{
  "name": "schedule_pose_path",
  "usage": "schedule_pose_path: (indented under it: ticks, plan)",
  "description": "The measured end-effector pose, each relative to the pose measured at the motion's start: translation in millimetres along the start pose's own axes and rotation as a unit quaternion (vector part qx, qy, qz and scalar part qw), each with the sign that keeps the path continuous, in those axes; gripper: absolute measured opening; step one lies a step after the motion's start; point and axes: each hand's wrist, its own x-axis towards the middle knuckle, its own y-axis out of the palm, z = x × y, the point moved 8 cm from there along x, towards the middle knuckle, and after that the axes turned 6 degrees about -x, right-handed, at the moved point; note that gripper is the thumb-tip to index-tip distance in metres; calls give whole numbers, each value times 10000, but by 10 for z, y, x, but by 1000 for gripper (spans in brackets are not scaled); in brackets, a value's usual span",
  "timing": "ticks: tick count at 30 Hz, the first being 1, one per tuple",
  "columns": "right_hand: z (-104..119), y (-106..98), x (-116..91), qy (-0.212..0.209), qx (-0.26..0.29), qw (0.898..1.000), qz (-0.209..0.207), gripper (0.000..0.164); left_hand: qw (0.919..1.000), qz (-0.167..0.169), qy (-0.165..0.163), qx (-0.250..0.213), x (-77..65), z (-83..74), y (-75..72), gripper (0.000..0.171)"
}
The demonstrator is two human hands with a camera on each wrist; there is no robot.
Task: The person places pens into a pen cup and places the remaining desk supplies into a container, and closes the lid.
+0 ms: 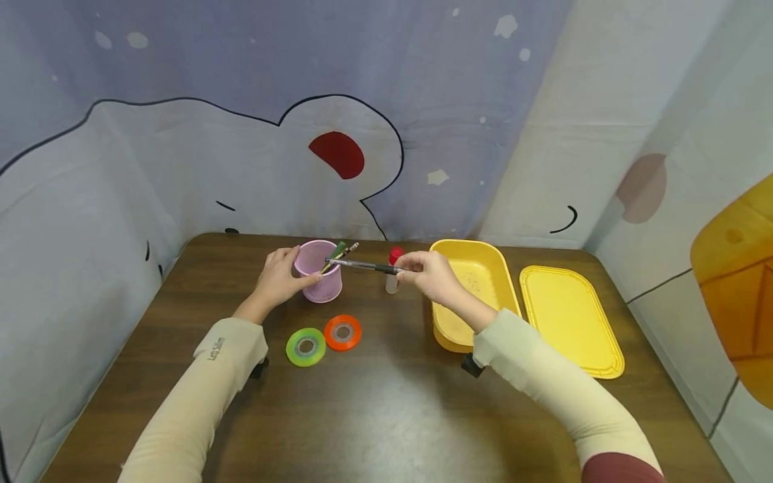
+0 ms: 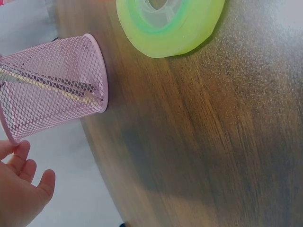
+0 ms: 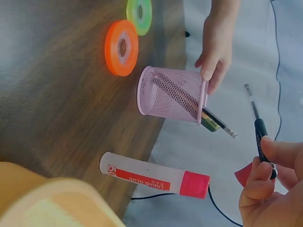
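My left hand (image 1: 276,278) holds the rim of a pink mesh pen cup (image 1: 323,293) that stands upright at the back left of the table. Thumb and fingertips sit at its top edge in the right wrist view. Leaning inside the cup are a dark pencil (image 3: 222,125) and a green-ended item (image 3: 209,124). My right hand (image 1: 427,274) pinches a black-gripped pen (image 1: 365,265) between thumb and fingers. Held almost level, the pen points left, and its far end overlaps the cup's mouth in the head view.
A red-capped liquid glue bottle (image 3: 142,175) stands right of the cup. Nearer lie a green tape roll (image 1: 294,347) and an orange one (image 1: 355,333). A yellow bin (image 1: 449,329) is under my right forearm, with its yellow lid (image 1: 570,315) to the right. A printed curtain (image 1: 241,168) hangs behind.
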Motion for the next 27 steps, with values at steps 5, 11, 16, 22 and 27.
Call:
schedule_pose_path:
  ticks: [5,11,16,22,27]
  plan:
    - [47,89,170,-9,-390,9992,-78,17,10000,-16,30,-6,-3,-4,0,87]
    - [82,210,302,100,-508,9986,52,18,10000,29,-20,-16,-1,6,8,88]
    - [129,259,404,125,-507,9986,76,16,10000,22,6,-35,1,8,7,88]
    - [181,315,511,206,-523,9982,206,14,10000,25,57,-27,3,2,6,88]
    - [198,367,599,232,-674,9970,302,12,10000,40,15,-64,1,8,9,88]
